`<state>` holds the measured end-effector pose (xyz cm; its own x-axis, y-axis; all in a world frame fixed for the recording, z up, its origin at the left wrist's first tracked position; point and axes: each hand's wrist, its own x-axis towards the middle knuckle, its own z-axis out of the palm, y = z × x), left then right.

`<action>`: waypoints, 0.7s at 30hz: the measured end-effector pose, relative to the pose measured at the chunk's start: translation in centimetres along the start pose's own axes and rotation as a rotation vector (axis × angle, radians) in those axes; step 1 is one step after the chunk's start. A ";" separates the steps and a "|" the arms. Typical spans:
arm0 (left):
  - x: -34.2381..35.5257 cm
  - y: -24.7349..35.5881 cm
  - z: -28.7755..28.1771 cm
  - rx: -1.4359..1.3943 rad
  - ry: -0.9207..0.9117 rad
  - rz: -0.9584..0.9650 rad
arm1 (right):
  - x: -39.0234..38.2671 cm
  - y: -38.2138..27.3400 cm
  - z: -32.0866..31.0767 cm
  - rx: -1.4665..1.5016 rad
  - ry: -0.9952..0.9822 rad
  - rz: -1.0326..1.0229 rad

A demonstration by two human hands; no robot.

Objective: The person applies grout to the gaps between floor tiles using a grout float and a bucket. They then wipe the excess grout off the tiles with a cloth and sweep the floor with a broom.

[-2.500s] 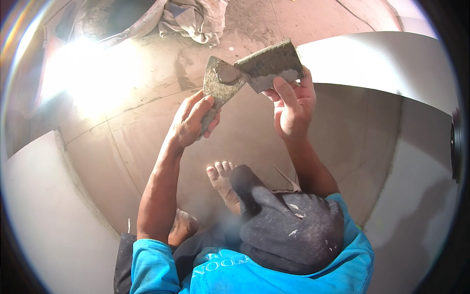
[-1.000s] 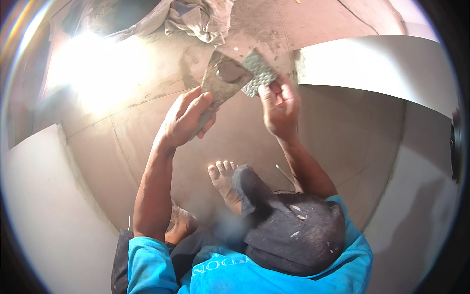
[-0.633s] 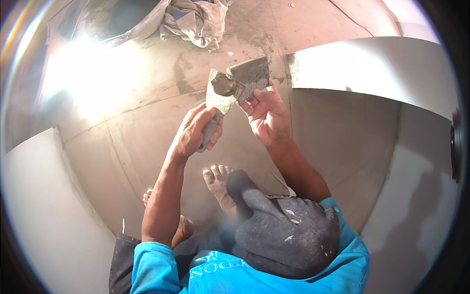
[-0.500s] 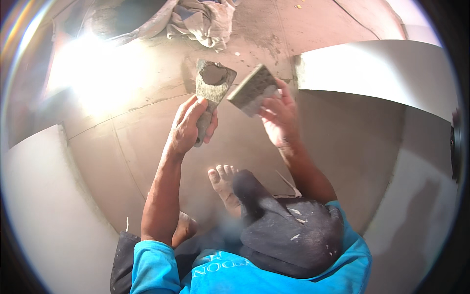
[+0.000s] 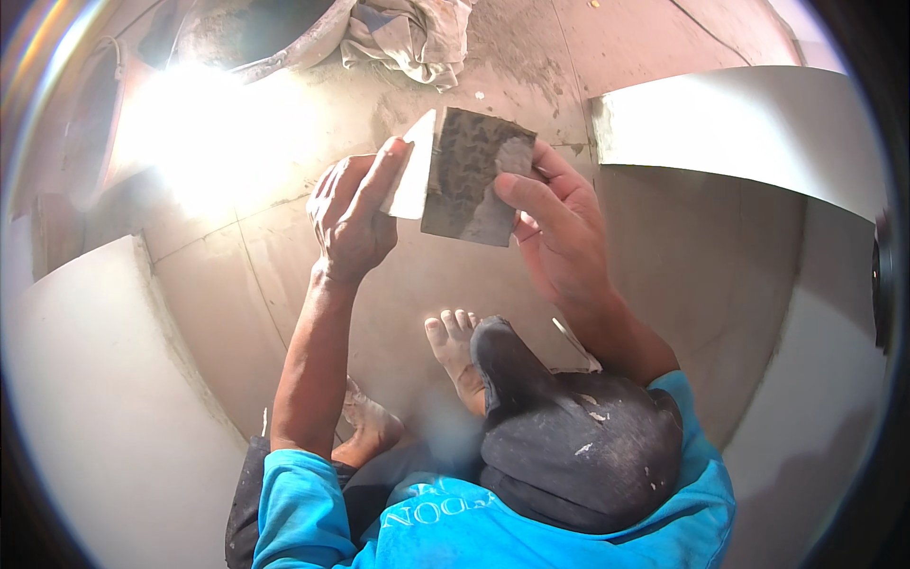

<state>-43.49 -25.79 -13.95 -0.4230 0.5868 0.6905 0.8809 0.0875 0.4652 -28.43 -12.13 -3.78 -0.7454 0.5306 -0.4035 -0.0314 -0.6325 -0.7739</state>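
Observation:
My left hand (image 5: 353, 216) is closed round a putty knife (image 5: 414, 171), whose handle is hidden behind the fingers. Its blade has turned its pale, bright face up and stands against or just beside the left edge of a small square tile piece (image 5: 464, 171); I cannot tell whether they touch. Dark, ridged marks and smeared grey mortar cover the tile's visible face. My right hand (image 5: 564, 213) grips the tile by its right side, thumb on the mortared face and fingers behind. Both hands are raised in front of my bent knee.
Grey floor tiles (image 5: 455, 270) with joint lines lie below. A crumpled dusty cloth (image 5: 408, 43) hangs by a large round-rimmed container (image 5: 294, 47) at the far left. Low white walls stand left (image 5: 104, 332) and right (image 5: 701, 123). Strong glare fills the far left.
The putty knife has turned over, hiding the mortar on its blade, and come up to the tile. The right hand has rotated the tile so its mortared face shows. The view has shifted slightly.

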 end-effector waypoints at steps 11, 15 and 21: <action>-0.1 -0.7 -0.4 0.006 -0.126 -0.004 | -0.2 0.5 -1.1 0.159 -0.037 0.114; -0.4 -0.1 -0.1 -0.019 -0.153 -0.108 | -0.2 0.4 -1.3 0.268 -0.043 0.102; -0.7 3.1 1.0 -0.258 -0.075 -0.324 | 0.0 1.5 -0.5 0.185 -0.008 0.197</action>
<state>-40.25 -25.13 -13.49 -0.6442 0.6197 0.4483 0.6191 0.0783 0.7814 -28.12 -12.79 -5.17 -0.7544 0.3827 -0.5333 -0.0053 -0.8159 -0.5781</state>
